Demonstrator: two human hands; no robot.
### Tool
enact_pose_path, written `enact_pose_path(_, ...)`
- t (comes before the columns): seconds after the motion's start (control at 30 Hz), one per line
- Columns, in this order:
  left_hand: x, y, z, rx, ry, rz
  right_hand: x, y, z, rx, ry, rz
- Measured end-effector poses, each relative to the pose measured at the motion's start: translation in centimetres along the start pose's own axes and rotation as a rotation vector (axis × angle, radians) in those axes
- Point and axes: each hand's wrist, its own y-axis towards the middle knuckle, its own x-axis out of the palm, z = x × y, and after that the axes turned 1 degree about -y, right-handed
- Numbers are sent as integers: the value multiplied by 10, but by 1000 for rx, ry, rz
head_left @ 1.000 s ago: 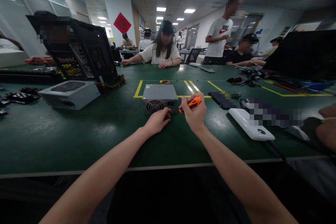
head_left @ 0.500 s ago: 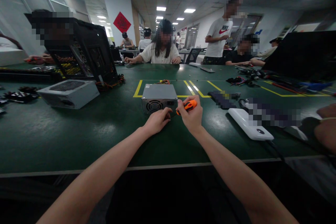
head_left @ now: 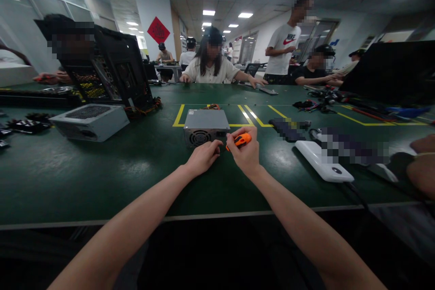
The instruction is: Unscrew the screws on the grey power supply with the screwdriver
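A grey computer power supply stands on the green table, its fan grille and socket side towards me. My right hand is closed round the orange and black handle of a screwdriver, just right of the unit's near face. Its shaft is too dim to make out. My left hand lies in front of the power supply, fingers curled together by its lower edge. Whatever those fingertips hold, if anything, is hidden.
On the left are a second power supply and a black computer case. A white power bank-like device with a cable lies at right, near loose cables. A person sits across the table.
My right hand and the screwdriver have shifted slightly left and down. My left hand stays in place. The person opposite has stretched an arm towards a flat object on the table.
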Motion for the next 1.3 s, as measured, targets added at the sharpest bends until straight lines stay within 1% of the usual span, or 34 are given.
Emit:
enact_pose_path(0.2,1,1,-5,-26,3,27,-6,-4,0,27,-7,-97)
enact_pose_path(0.3,1,1,-7,-22,-21,81,-8,-6,1,-6,4,-62)
enact_pose_path(0.37,1,1,-8,-23,-47,112,-11,-6,3,-66,-3,-22)
enact_pose_path(0.47,0,0,-11,-41,-81,127,-22,-6,6,-256,-5,-14)
enact_pose_path(0.53,0,0,-12,-71,-101,125,-30,-7,10,-437,-41,-75)
enact_pose_path(0.63,1,1,-13,-128,-128,116,-40,-9,17,-679,-155,-202)
enact_pose_path(0.7,1,2,-13,-144,-138,109,-42,-10,21,-785,-217,-239)
enact_pose_path(0.77,1,2,-13,-141,-144,103,-41,-12,23,-848,-255,-232)
enact_pose_path(0.87,0,2,-12,-139,-142,100,-38,-12,26,-870,-282,-226)
enact_pose_path(1.07,0,2,-12,-146,-137,100,-39,-12,29,-819,-303,-247)
enact_pose_path(1.3,2,2,-13,-146,-144,109,-38,-11,32,-815,-288,-255)
